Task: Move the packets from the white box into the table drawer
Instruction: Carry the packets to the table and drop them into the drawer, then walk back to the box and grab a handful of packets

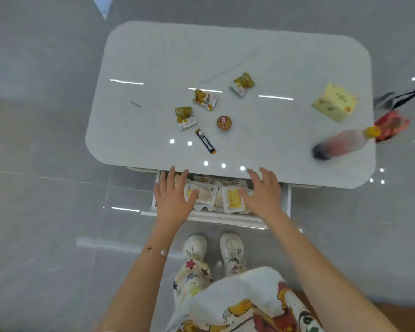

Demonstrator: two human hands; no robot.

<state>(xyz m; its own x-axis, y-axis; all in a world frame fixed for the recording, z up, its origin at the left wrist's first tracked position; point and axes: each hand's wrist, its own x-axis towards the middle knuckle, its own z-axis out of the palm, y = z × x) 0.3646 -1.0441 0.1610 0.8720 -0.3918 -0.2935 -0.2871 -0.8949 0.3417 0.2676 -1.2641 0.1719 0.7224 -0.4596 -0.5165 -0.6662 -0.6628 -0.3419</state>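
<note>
Both hands hang flat and spread over the open drawer (286,197), palms down, fingers loose and grasping nothing: the left hand (171,198) over its left end, the right hand (264,192) over its right. Between and beneath them lies a heap of packets (216,196), pale wrappers overlapping, one with a yellow print just beside the right thumb. No white box shows anywhere. Beyond the fingertips, on the table (153,56), several small snacks (205,99) lie scattered well apart from the hands. The packets look light and thin, sealed film that will likely crinkle, slide over one another and yield under pressure. They would best be taken by an edge or pinched flat across the middle, or pressed down gently with open palms to settle the pile.
</note>
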